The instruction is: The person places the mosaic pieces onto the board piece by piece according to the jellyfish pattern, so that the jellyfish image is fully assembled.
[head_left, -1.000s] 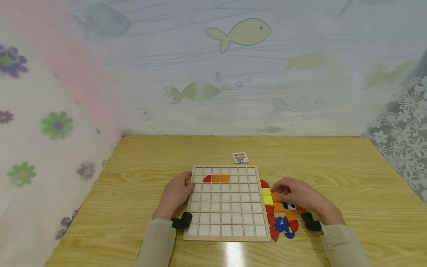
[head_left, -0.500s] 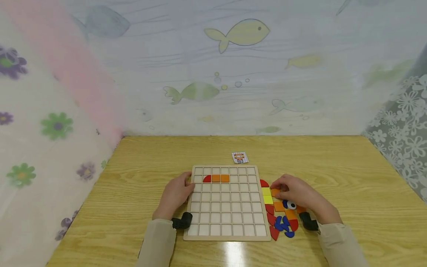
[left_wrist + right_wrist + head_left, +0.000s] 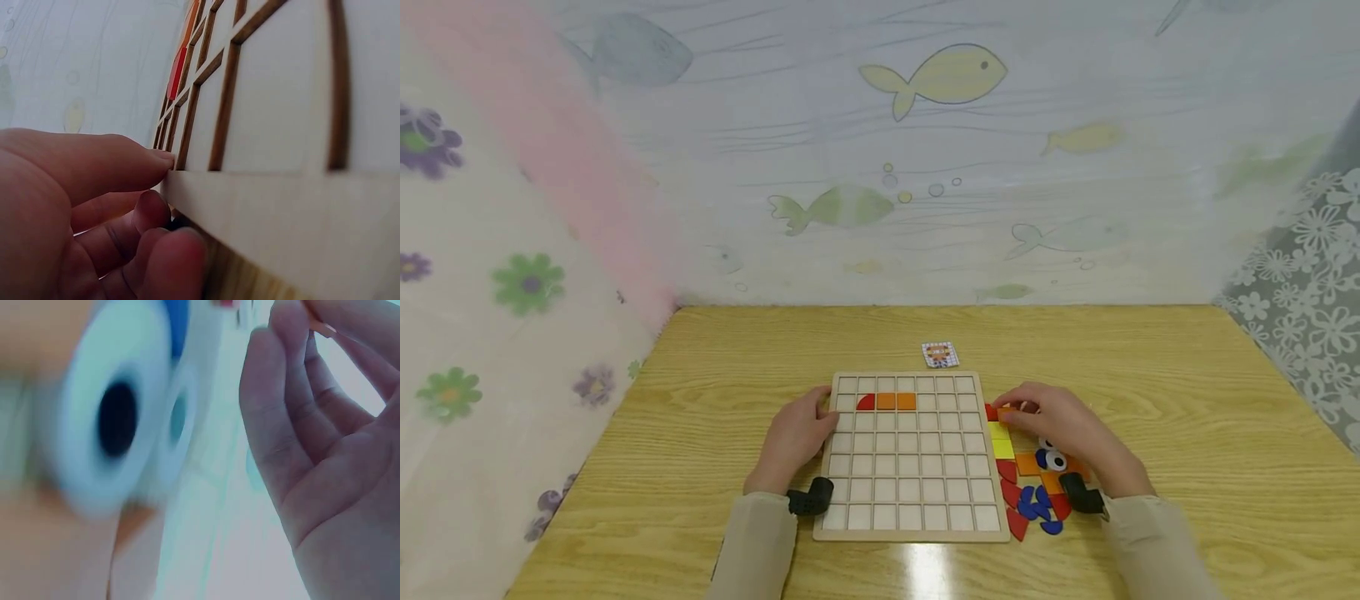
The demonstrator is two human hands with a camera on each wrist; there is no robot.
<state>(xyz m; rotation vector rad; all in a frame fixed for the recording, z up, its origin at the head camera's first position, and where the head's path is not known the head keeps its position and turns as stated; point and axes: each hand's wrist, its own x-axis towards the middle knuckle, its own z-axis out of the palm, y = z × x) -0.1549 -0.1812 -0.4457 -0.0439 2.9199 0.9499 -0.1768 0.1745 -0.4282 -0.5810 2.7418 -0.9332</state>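
My left hand [image 3: 793, 433] grips the left edge of a wooden grid board [image 3: 910, 536]; in the left wrist view the thumb [image 3: 125, 159] lies on its rim and the fingers curl at its side. In the second row from the top sit a red quarter-round tile [image 3: 866, 402] and two orange square tiles [image 3: 897, 402]. My right hand [image 3: 1067, 427] pinches an orange square tile [image 3: 1005, 415] between thumb and fingertips, just right of the board. From above, that tile overlaps a red tile [image 3: 991, 412] lying at the board's right edge.
Beside the board's right edge lie yellow squares [image 3: 1002, 439], red tiles [image 3: 1017, 524], several blue pieces [image 3: 1033, 507] and more orange squares [image 3: 1026, 465]. Round eye tiles [image 3: 1056, 461] lie under the right wrist. A small pattern card [image 3: 940, 354] is behind the board, towards the wall.
My right hand has picked an orange square tile out of the loose pieces and moved it left and away towards the board. The left hand and board have stayed put.
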